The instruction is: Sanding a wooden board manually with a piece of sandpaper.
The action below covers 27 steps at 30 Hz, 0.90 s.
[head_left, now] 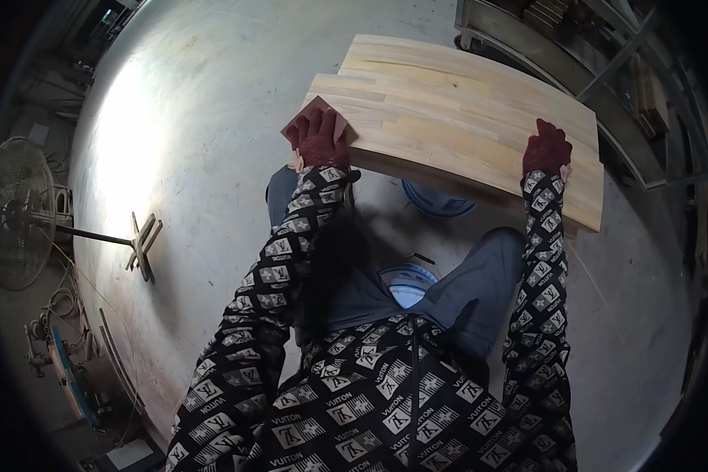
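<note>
Two pale, edge-glued wooden boards (448, 94) lie before me, the nearer one overlapping the farther with its left end sticking out. At that left end my left hand (321, 141), in a dark red glove, grips a square reddish-brown sheet of sandpaper (295, 130). Its fingers lie over the sheet, and the sheet's corners jut out around them. My right hand (547, 148), gloved alike, rests on the right part of the nearer board with fingers stretched forward and nothing in it. Bare skin shows at the thumb side of the left hand.
Blue buckets (440, 200) stand beneath the boards, and a blue-and-white bucket (407, 285) is between my knees. On the left are a standing fan (23, 212) with a cross-shaped foot (143, 245) and loose cables. A metal rack (606, 79) stands at the far right.
</note>
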Each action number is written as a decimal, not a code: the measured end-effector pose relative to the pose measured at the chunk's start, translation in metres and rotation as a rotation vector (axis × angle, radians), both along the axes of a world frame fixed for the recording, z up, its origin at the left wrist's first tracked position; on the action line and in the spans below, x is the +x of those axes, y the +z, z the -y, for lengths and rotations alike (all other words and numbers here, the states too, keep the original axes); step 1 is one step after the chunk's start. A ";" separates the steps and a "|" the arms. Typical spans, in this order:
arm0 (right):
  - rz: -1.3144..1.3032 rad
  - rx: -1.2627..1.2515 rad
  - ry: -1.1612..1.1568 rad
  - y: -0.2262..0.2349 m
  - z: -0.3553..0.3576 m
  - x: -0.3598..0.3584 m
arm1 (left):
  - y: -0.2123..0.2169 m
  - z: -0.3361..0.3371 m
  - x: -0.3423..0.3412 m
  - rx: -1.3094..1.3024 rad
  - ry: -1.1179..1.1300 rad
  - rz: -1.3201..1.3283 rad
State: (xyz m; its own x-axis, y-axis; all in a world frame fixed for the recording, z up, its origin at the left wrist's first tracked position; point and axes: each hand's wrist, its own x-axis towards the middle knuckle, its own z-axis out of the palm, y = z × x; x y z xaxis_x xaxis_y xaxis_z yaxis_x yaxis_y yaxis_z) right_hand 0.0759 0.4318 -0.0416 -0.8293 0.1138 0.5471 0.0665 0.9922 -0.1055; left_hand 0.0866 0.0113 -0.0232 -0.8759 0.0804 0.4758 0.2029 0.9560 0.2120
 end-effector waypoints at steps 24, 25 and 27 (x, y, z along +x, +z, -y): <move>-0.029 0.026 0.016 -0.006 -0.006 -0.001 | -0.017 -0.030 -0.077 -0.085 0.162 0.077; -0.011 0.003 0.005 -0.006 -0.007 -0.001 | -0.017 -0.057 -0.076 0.008 0.058 0.085; -0.015 0.037 0.030 -0.007 -0.006 -0.002 | -0.022 -0.126 -0.056 0.012 -0.155 0.022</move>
State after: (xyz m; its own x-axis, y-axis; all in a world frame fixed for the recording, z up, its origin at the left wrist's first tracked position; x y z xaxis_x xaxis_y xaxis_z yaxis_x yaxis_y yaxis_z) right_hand 0.0739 0.4380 -0.0489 -0.8238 0.0684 0.5627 0.0356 0.9970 -0.0690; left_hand 0.0309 0.1371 -0.0452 -0.8639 0.2096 0.4579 0.3425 0.9112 0.2291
